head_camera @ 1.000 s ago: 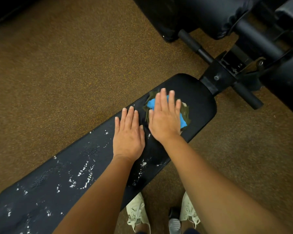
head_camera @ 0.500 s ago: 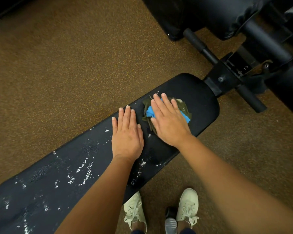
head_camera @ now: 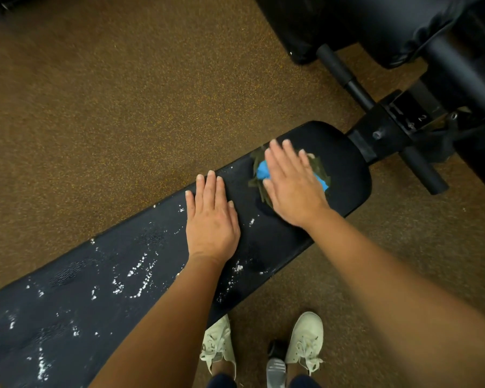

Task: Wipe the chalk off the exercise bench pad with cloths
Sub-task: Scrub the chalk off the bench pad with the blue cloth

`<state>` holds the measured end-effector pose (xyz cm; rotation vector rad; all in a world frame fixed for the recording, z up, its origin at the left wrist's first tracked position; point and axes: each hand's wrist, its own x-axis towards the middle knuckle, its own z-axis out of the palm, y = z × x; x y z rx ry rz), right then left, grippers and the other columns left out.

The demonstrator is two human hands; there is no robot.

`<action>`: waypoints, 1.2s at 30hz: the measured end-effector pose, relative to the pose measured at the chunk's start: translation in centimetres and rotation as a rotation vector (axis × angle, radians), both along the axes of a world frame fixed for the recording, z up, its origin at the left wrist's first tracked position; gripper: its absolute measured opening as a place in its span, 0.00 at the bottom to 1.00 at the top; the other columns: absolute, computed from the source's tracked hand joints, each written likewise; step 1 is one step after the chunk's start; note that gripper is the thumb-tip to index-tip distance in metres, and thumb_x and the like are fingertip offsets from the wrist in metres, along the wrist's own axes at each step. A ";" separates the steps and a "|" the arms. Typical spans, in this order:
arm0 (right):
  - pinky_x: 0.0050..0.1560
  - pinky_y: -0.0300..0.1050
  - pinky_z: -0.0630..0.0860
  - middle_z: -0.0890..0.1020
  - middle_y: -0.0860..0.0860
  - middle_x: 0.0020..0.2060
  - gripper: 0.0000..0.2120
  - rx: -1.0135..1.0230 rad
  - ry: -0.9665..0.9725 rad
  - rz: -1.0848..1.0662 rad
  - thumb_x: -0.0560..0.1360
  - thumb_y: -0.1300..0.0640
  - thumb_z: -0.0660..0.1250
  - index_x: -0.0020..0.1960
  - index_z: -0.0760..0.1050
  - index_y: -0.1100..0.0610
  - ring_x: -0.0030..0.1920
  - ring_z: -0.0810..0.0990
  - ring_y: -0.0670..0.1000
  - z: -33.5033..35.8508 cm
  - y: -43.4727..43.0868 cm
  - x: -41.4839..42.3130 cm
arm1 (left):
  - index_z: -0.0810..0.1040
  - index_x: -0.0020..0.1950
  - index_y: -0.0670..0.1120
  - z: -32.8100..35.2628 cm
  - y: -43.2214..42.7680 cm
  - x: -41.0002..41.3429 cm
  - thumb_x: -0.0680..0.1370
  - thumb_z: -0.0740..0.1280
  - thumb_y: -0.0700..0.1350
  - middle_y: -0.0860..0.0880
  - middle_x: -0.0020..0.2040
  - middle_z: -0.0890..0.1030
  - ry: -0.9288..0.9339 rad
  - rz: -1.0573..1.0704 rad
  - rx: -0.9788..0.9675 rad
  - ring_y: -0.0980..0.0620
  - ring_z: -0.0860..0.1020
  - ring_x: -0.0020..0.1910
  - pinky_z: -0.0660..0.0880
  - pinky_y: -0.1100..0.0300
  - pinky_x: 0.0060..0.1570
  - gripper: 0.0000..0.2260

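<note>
A long black bench pad (head_camera: 345, 163) runs diagonally from lower left to upper right. White chalk flecks (head_camera: 135, 278) are scattered over its lower left half and near its front edge. My right hand (head_camera: 291, 186) lies flat, fingers straight, pressing a bundle of blue and dark green cloths (head_camera: 262, 172) onto the pad's upper right end. My left hand (head_camera: 210, 217) rests flat on the pad just left of the cloths, palm down, holding nothing.
Black gym machine frame, a bar with handles (head_camera: 423, 166) and large padded parts (head_camera: 375, 23) stand at the upper right. Brown speckled floor (head_camera: 95, 107) surrounds the bench. My white shoes (head_camera: 305, 340) stand below the pad's front edge.
My right hand slid the cloths back and forth on the pad's upper end, its fingers now angled more to the left. The left hand has stayed put.
</note>
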<state>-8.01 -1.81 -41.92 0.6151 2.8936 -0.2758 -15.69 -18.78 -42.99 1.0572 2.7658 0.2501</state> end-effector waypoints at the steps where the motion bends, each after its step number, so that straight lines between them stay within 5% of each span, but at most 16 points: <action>1: 0.76 0.56 0.41 0.48 0.56 0.78 0.28 0.005 0.004 -0.101 0.82 0.49 0.47 0.78 0.48 0.60 0.78 0.42 0.56 0.0 0.0 -1.0 | 0.57 0.76 0.40 0.0 0.0 0.0 0.81 0.46 0.50 0.44 0.78 0.55 0.004 0.000 -0.006 0.46 0.48 0.77 0.44 0.47 0.74 0.25; 4: 0.76 0.59 0.42 0.49 0.57 0.78 0.28 -0.006 0.011 -0.196 0.82 0.50 0.48 0.78 0.48 0.62 0.77 0.43 0.59 0.0 -1.8 -3.0 | 0.57 0.76 0.40 -0.1 0.0 0.0 0.81 0.46 0.50 0.44 0.78 0.55 0.012 0.004 -0.016 0.46 0.48 0.77 0.43 0.47 0.74 0.25; 9: 0.76 0.54 0.42 0.53 0.55 0.78 0.27 0.000 0.032 0.106 0.82 0.49 0.49 0.78 0.52 0.60 0.78 0.47 0.56 0.0 -0.9 -0.2 | 0.57 0.76 0.40 -0.1 0.0 0.1 0.81 0.46 0.50 0.44 0.78 0.55 0.014 0.014 -0.021 0.46 0.48 0.77 0.43 0.47 0.74 0.26; 14: 0.76 0.58 0.40 0.50 0.56 0.78 0.29 0.003 0.004 -0.223 0.82 0.49 0.48 0.78 0.48 0.61 0.78 0.44 0.57 0.1 -1.0 -3.3 | 0.56 0.76 0.40 -0.2 0.0 0.0 0.81 0.46 0.51 0.44 0.78 0.54 0.008 0.035 -0.017 0.46 0.47 0.77 0.43 0.47 0.74 0.26; 20: 0.76 0.55 0.44 0.52 0.55 0.78 0.29 -0.005 0.023 0.161 0.81 0.47 0.45 0.78 0.52 0.60 0.78 0.46 0.55 0.1 -1.0 -0.3 | 0.56 0.76 0.40 -0.1 0.0 0.0 0.81 0.45 0.52 0.44 0.78 0.54 0.000 0.086 -0.013 0.46 0.46 0.77 0.42 0.47 0.74 0.27; 26: 0.76 0.59 0.42 0.48 0.57 0.78 0.30 0.014 -0.008 -0.184 0.81 0.48 0.47 0.78 0.48 0.62 0.77 0.42 0.58 -0.2 -1.8 -3.5 | 0.55 0.76 0.40 -0.2 0.1 0.2 0.81 0.45 0.52 0.43 0.78 0.54 0.016 0.098 -0.020 0.45 0.47 0.77 0.43 0.47 0.74 0.27; 32: 0.76 0.55 0.47 0.56 0.55 0.77 0.29 0.009 0.020 0.247 0.80 0.47 0.45 0.77 0.55 0.60 0.77 0.50 0.56 -0.1 -1.1 -0.1 | 0.56 0.76 0.40 -0.1 -0.1 0.1 0.80 0.45 0.52 0.44 0.78 0.54 -0.004 0.110 -0.009 0.46 0.47 0.77 0.46 0.48 0.75 0.27; 36: 0.76 0.56 0.42 0.51 0.56 0.78 0.29 0.016 0.011 -0.070 0.81 0.48 0.48 0.78 0.49 0.60 0.78 0.45 0.56 0.1 0.2 -2.6 | 0.55 0.76 0.40 0.0 -0.6 -0.1 0.81 0.46 0.53 0.44 0.78 0.53 -0.014 0.116 -0.005 0.46 0.48 0.77 0.46 0.49 0.75 0.27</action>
